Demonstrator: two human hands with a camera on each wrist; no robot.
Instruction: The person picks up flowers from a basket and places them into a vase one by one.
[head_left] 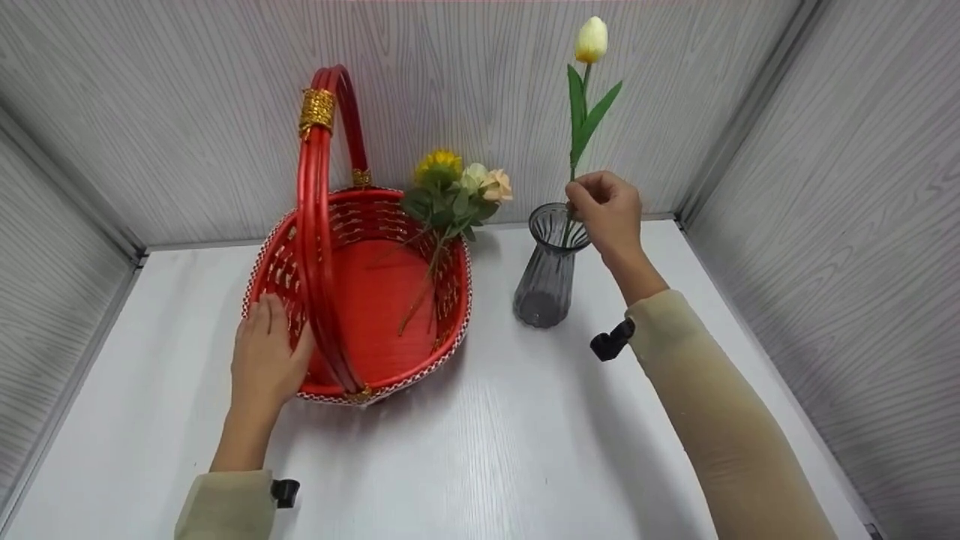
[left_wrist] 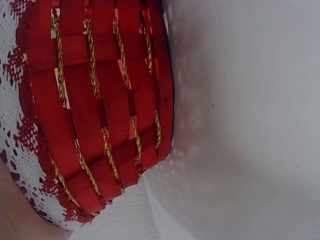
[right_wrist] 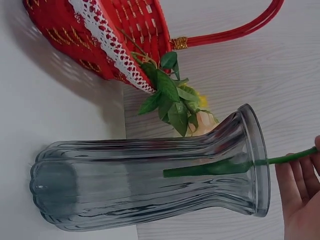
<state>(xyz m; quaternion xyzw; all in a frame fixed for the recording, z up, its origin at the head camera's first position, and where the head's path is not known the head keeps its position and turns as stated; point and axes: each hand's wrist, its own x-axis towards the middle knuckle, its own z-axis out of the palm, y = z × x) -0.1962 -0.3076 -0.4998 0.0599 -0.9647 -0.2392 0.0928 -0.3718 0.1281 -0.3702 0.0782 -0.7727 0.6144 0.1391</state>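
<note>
Fingers [head_left: 600,180] pinch a closed, green-leaved tulip [head_left: 582,141], probably cream-coloured.

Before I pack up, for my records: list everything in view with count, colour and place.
red woven basket with arched handle: 1, red and gold, left of centre
ribbed glass vase: 1, translucent grey, upright, right of the basket
long-stemmed tulip: 1, white and green, stem in the vase
leafy yellow flower: 1, yellow, basket's back-right rim
pale blooms: at least 2, cream and peach, beside it
smooth tabletop: 1, white, under basket and vase
wood-grain panels: 3, grey, back and sides
small wrist devices: 2, black, one per wrist
long sleeves: 2, beige, both arms
left hand: 1, bare, on basket's left rim
right hand: 1, bare, pinching the tulip stem
</note>
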